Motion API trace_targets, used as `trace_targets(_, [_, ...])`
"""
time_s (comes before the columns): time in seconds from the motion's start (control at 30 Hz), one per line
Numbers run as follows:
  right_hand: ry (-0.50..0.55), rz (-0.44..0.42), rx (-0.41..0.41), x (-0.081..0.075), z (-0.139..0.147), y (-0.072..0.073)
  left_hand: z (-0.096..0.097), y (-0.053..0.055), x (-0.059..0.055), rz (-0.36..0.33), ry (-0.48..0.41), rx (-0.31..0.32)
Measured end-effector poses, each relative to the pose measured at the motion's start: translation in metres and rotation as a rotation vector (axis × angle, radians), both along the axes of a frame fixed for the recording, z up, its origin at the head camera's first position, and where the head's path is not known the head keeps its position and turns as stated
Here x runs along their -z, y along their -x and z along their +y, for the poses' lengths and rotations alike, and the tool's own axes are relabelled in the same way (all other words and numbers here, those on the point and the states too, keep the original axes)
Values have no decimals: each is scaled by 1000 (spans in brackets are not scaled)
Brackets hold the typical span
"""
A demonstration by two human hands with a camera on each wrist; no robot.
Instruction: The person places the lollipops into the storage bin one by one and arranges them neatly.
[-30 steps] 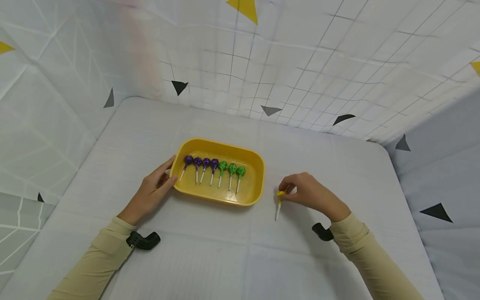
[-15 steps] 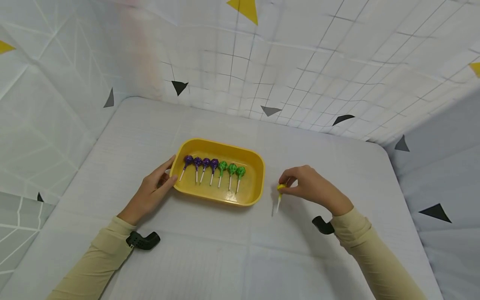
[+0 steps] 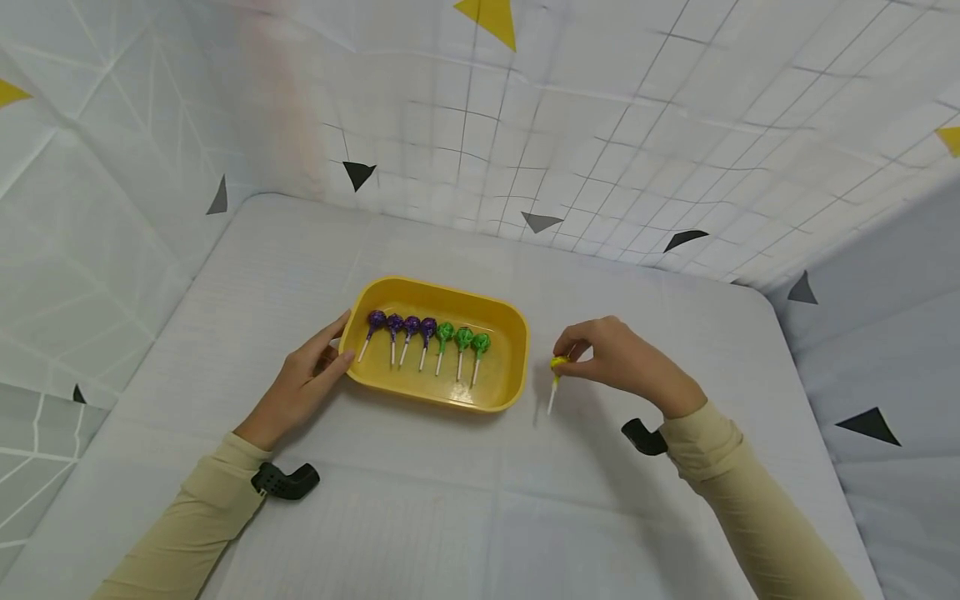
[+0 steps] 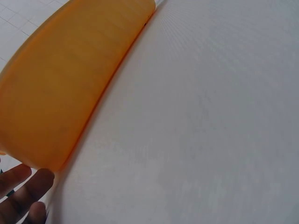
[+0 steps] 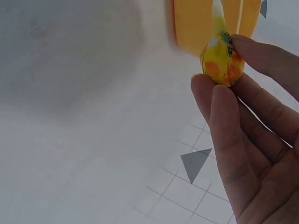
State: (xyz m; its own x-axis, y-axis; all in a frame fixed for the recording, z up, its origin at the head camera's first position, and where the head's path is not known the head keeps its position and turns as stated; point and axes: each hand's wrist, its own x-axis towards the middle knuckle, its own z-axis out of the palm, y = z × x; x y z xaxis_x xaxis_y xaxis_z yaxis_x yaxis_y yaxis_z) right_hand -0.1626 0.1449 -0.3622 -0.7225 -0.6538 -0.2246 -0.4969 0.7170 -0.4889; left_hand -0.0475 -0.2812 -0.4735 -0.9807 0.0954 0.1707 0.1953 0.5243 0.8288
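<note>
My right hand [image 3: 618, 358] pinches a lollipop in a yellow wrapper [image 3: 558, 363] by its head, fingertips on one side and thumb on the other. Its white stick points down over the table in the head view. In the right wrist view the wrapped head [image 5: 222, 65] shows orange patches. My left hand [image 3: 306, 373] rests its thumb and fingers against the left end of a yellow tray [image 3: 501, 379]. Purple-wrapped lollipops [image 3: 412, 325] and green-wrapped ones [image 3: 464, 337] lie in a row inside, sticks toward me. In the left wrist view, fingertips [image 4: 43, 179] touch the tray's outer wall [image 4: 60, 93].
A white cloth [image 3: 420, 517] covers the table. Behind it rises a white backdrop [image 3: 450, 167] with grid lines and dark triangles. A black wrist device [image 3: 287, 482] sits on the left sleeve and another one [image 3: 643, 437] on the right.
My right hand has lifted the yellow lollipop off the table and carried it up and slightly away from me, beside the tray. The left hand and tray have stayed put.
</note>
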Motion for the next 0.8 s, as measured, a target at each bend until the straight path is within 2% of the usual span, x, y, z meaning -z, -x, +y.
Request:
trace_targets(0.3, [5, 14, -21, -10, -10, 5, 0, 0, 0, -1, -6, 2])
trace_targets(0.8, [27, -36, -67, -14, -27, 16, -1, 1, 2, -8, -6, 4])
